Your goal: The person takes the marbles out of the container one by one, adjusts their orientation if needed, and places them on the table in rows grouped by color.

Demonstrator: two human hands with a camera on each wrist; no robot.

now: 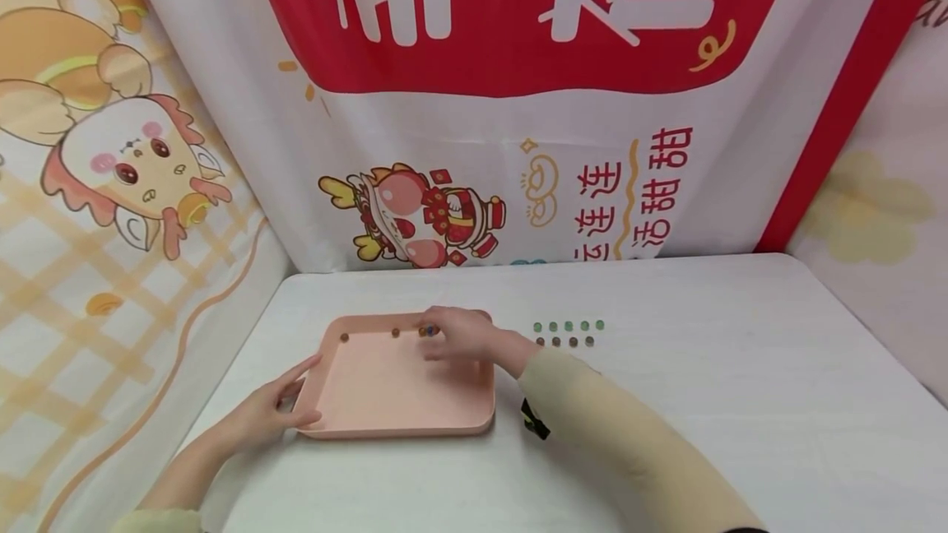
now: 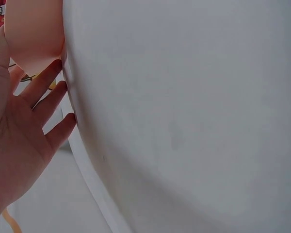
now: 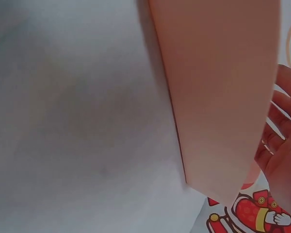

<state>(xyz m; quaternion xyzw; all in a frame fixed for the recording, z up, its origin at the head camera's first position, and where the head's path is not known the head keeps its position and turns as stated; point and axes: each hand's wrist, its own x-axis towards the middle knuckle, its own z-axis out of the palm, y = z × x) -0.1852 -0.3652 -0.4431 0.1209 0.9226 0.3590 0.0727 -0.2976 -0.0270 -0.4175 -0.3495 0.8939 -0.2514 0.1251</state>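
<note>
A shallow pink tray (image 1: 392, 436) lies on the white table. My left hand (image 1: 262, 414) holds its left side, thumb and index finger over the rim; in the left wrist view the other fingers spread along the outside. Over the tray's far right part reaches my right hand (image 1: 462, 336), fingers bent and apart. Its fingertips are right at a blue marble (image 1: 431, 331) and a brown marble (image 1: 422, 332) by the far wall. Farther left sit another brown marble (image 1: 396, 333) and one near the corner, a dark brown marble (image 1: 344, 337). The right palm hides part of the tray.
Right of the tray, green marbles (image 1: 569, 326) stand in a row, with a row of greyish-brown marbles (image 1: 573, 342) in front. A small black object (image 1: 535, 419) shows beside the right sleeve. A printed cloth (image 1: 474, 130) hangs behind the table.
</note>
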